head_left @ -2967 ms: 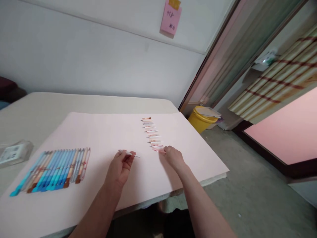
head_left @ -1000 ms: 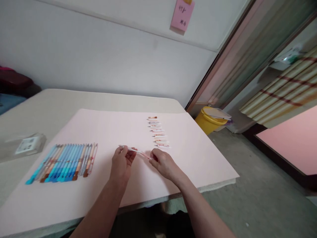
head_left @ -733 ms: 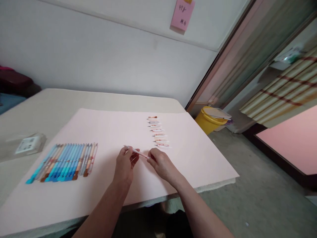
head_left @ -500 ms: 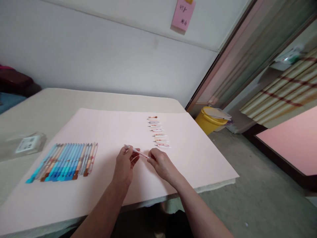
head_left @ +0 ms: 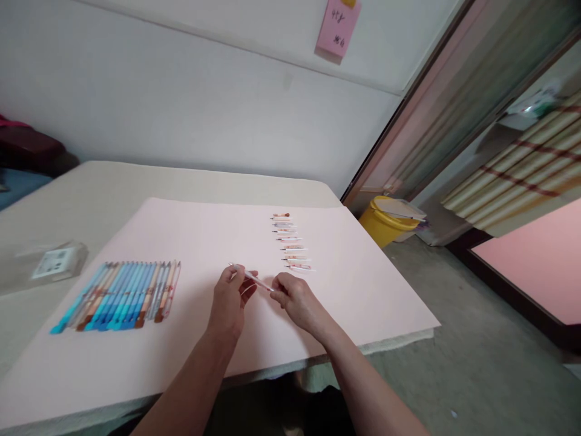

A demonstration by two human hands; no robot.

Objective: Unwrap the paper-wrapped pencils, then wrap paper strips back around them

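Observation:
A slim whitish pen (head_left: pixel 256 280) spans the gap between my two hands, tilted down to the right. My left hand (head_left: pixel 229 297) pinches its upper left end between thumb and fingers. At the other end, the closed fingers of my right hand (head_left: pixel 291 293) grip the pen. Beyond my right hand lies a column of pens and thin pen parts (head_left: pixel 297 266), set apart from each other on the pink sheet (head_left: pixel 213 233). To the left of my left hand, several blue, brown and clear pens (head_left: pixel 122 293) lie side by side in a close row.
A clear plastic bag (head_left: pixel 22 269) with a white label rests on the table (head_left: pixel 113 178) at the left. A white wall (head_left: pixel 181 109) stands behind the table, with a pink note (head_left: pixel 338 27) on it. A yellow bucket (head_left: pixel 385 224) is on the floor at the right.
The view has shifted very slightly. Both hands keep their hold on the pen in nearly the same place.

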